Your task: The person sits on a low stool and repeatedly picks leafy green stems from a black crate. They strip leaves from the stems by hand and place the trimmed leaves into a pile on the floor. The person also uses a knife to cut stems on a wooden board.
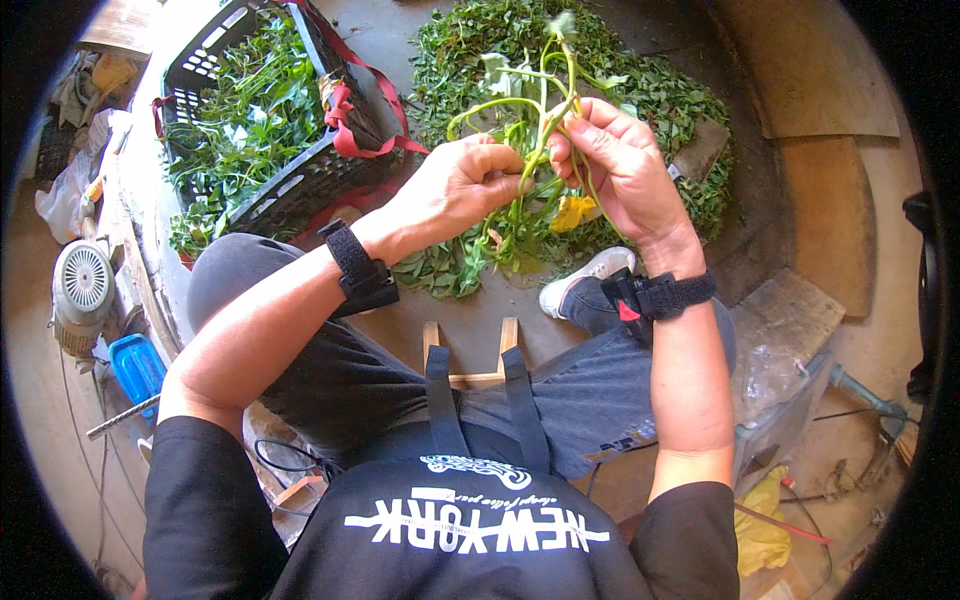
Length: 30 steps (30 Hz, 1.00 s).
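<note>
A green leafy vine stem (551,120) is held up in front of me, its shoots branching upward. My left hand (484,169) pinches its lower part between thumb and fingers. Higher on the stem, my right hand (611,150) grips it with thumb and forefinger, and a thin strand hangs below those fingers. A yellow leaf or flower (572,214) shows just beneath my hands, among hanging greens. Behind and below them, a broad pile of cut green leaves (480,45) covers the floor.
A black plastic crate (281,184) filled with leafy stems (247,124) stands at the left, with a red strap (352,139) tied to it. An electric motor (82,281) and a blue plastic container (136,367) lie farther left. Wooden boards (787,315) are at the right.
</note>
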Available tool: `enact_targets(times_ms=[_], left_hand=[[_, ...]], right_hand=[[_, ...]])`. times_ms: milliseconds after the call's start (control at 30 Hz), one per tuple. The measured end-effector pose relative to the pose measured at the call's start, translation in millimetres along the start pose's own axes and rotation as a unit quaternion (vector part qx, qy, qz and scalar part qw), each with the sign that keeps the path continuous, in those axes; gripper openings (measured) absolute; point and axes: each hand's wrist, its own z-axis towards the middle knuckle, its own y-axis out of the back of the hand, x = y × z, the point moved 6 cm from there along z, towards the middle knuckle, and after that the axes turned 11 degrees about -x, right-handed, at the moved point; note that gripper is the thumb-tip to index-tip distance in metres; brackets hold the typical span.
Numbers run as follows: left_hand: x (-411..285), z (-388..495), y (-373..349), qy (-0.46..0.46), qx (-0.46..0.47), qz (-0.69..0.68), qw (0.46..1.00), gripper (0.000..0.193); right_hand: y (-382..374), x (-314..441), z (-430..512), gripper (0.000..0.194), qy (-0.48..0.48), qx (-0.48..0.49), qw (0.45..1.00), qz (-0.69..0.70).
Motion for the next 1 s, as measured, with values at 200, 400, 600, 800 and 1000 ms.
enact_targets(times_ms=[200,400,600,800,1000], left_hand=[[13,-6,6,0.109,0.015,-0.058,0.992,0.031],[4,-15,5,0.17,0.109,-0.194,0.96,0.026],[2,-20,6,0.226,0.144,-0.271,0.925,0.024],[3,-22,7,0.22,0.161,-0.248,0.93,0.027],[6,-24,6,0.238,0.146,-0.276,0.92,0.023]], right_hand=[[10,6,2,0.042,0.098,-0.068,0.973,-0.196],[10,8,1,0.069,0.139,-0.052,0.957,-0.25],[-5,11,-7,0.063,0.11,0.047,0.978,-0.173],[-11,8,-9,0.032,0.084,0.067,0.988,-0.109],[0,5,-6,0.019,0.062,0.009,0.972,-0.226]])
